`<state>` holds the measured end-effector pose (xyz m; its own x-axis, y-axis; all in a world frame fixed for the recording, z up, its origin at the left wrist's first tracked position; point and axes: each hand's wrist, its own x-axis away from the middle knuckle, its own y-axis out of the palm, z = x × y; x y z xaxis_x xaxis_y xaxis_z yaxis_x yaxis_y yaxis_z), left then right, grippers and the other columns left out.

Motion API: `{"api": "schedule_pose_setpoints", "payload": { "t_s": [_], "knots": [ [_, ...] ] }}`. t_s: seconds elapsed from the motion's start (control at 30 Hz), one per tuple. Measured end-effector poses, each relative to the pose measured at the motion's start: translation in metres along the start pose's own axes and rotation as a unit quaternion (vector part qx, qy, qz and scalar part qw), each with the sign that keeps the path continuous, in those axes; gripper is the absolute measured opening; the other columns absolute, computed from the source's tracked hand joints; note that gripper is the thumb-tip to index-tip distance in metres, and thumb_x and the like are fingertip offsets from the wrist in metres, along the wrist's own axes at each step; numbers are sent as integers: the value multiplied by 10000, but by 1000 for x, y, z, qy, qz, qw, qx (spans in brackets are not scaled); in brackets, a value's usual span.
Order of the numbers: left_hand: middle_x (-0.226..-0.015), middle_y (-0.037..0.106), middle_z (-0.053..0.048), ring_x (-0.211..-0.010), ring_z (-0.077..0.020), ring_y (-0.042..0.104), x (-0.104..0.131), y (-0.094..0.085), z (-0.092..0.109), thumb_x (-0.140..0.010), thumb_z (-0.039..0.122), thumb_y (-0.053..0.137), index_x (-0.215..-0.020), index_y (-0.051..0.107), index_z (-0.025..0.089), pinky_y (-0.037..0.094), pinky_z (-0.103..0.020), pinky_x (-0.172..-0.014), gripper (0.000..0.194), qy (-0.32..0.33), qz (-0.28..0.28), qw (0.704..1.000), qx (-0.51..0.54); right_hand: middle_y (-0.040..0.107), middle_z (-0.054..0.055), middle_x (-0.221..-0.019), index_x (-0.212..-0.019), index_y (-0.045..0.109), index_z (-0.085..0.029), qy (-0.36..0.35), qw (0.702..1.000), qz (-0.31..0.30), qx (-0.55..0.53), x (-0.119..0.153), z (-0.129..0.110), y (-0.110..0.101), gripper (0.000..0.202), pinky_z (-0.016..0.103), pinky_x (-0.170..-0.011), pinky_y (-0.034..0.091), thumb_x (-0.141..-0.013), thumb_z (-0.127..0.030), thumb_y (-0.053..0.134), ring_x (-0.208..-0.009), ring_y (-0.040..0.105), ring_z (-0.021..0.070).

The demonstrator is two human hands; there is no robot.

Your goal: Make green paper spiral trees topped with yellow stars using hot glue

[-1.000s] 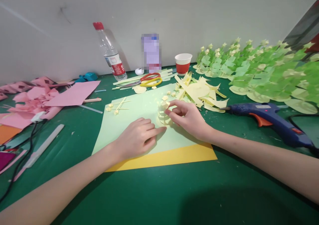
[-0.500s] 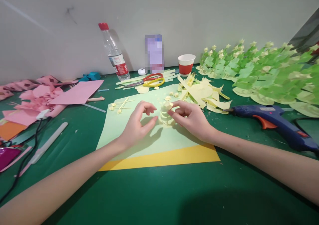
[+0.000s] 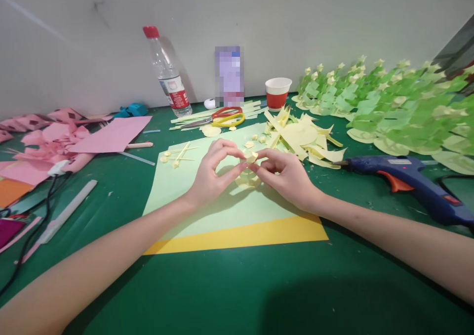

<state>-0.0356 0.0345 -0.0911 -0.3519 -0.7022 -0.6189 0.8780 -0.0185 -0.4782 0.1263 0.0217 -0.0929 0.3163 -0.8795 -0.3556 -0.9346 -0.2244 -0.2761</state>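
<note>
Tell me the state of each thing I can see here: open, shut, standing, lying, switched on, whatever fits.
Left hand: pinching a small paper piece
Right hand: pinching it too
Bottle: standing, capped
Scissors: lying down, apparently closed
Glue gun: lying on its side, red light showing
Cup: upright
Phone: propped upright, blurred
Yellow scraps: loosely heaped
Paper plants: standing, clustered
Green sheet: flat, over a yellow sheet

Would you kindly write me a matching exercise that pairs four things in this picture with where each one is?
1. Central small pale-yellow paper piece
2. Blue glue gun with orange trigger
3. Red-and-white paper cup
4. Scissors with red and yellow handles

A. Lying across pale-green paper strips
B. Right of the right hand
C. At the fingers of both hands
D. Upright before the grey wall

Pairs: 1-C, 2-B, 3-D, 4-A
</note>
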Motion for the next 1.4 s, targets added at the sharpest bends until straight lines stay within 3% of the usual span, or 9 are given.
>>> {"api": "schedule_pose_setpoints", "payload": {
  "t_s": [0.57, 0.9, 1.1, 1.4],
  "knots": [
    [-769, 459, 6, -779, -126, 477, -3, 5, 1, -709, 149, 609, -716, 608, 242, 386, -274, -714, 93, -67, 32, 994, 80, 238, -120, -408, -734, 515, -127, -18, 1000, 17, 15, -1, 1, -1, 61, 190, -421, 212, -757, -174, 483, -419, 192, 37],
    [-778, 460, 3, -812, -138, 472, -1, 8, 5, -718, 143, 594, -718, 603, 246, 381, -296, -750, 103, -78, 29, 995, 63, 328, -119, -417, -880, 464, -138, 26, 995, -3, -96, 1, -4, -4, 140, 166, -367, 235, -741, -121, 474, -373, 277, 37],
    [-770, 441, 8, -798, -136, 465, -1, 8, 4, -705, 128, 601, -711, 599, 245, 377, -290, -728, 117, -84, 42, 993, 69, 306, -111, -415, -756, 490, -134, 14, 998, 25, -64, 1, -2, -4, 41, 170, -379, 224, -750, -111, 457, -385, 241, 28],
    [-811, 424, 1, -855, -150, 457, -1, 7, 1, -704, 145, 607, -698, 578, 243, 383, -326, -803, 102, -72, 67, 993, 63, 293, -113, -399, -741, 486, -138, -9, 997, 55, -54, 2, -2, -3, 26, 174, -367, 202, -755, -134, 465, -373, 233, 29]
  ]
}}
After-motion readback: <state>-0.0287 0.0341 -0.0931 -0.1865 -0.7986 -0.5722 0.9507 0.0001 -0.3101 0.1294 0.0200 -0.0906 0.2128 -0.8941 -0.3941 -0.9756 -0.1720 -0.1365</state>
